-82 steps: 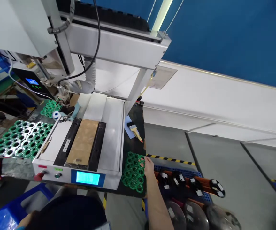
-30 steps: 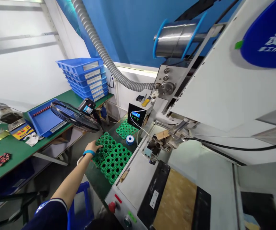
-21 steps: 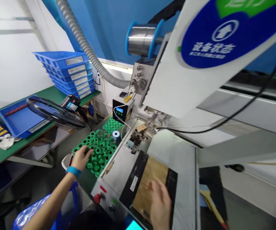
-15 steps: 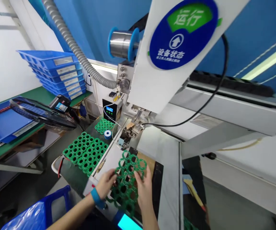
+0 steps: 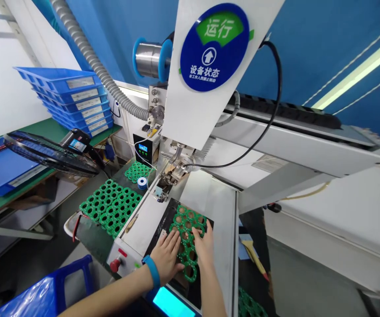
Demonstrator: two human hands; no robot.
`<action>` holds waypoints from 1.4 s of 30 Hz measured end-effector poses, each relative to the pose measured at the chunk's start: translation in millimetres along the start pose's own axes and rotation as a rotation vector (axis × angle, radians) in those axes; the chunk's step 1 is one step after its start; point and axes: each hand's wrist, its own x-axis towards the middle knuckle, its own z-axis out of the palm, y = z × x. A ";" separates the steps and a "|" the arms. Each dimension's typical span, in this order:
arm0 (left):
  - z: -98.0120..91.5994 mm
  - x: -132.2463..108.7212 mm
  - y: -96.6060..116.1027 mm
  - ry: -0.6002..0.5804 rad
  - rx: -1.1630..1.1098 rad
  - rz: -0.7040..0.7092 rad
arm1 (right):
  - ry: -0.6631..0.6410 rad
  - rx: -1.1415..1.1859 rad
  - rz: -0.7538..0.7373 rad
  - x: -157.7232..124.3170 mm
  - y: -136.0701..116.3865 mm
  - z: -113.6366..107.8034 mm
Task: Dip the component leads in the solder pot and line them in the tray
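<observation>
A green circuit board panel (image 5: 191, 253) full of round holes lies flat on a black fixture plate (image 5: 163, 222) on the machine bed. My left hand (image 5: 167, 255), with a blue band on its wrist, rests on the panel's left edge, fingers stretched out and thumb apart. At the opposite edge, my right hand (image 5: 205, 244) has its thumb over the panel and its fingers along the side, gripping it. Both palms hide part of the panel. Beyond it stands the machine's soldering head (image 5: 175, 171), apart from my hands.
More green panels (image 5: 111, 204) lie on the left bench, near a small solder reel (image 5: 141, 183). A red button (image 5: 115, 265) is on the machine's front left. A fan (image 5: 49, 154) and stacked blue trays (image 5: 74, 99) stand farther left. A brush (image 5: 256, 257) lies on the right.
The panel was tilted between both hands and now lies flat on the fixture. My left hand has let go its pinch and spread its fingers on the edge. The view has shifted slightly right.
</observation>
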 end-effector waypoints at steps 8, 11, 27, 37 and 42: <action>0.7 2.5 3.6 -0.042 0.086 0.016 | 0.170 -0.252 -0.123 -10.5 2.0 1.3; 2.5 3.1 1.6 -0.053 0.108 0.025 | 0.091 -0.324 -0.267 -8.0 -6.9 3.1; -0.9 9.5 2.3 -0.069 -0.018 0.028 | -0.337 -0.725 -0.501 3.1 -30.3 34.7; -0.4 -121.5 -34.2 -0.080 -0.242 -0.226 | -0.502 -0.727 -0.634 -0.5 -31.1 18.6; 50.5 -145.6 -84.7 -0.223 -0.321 -0.657 | -0.498 -0.759 -0.651 -7.2 -30.4 26.1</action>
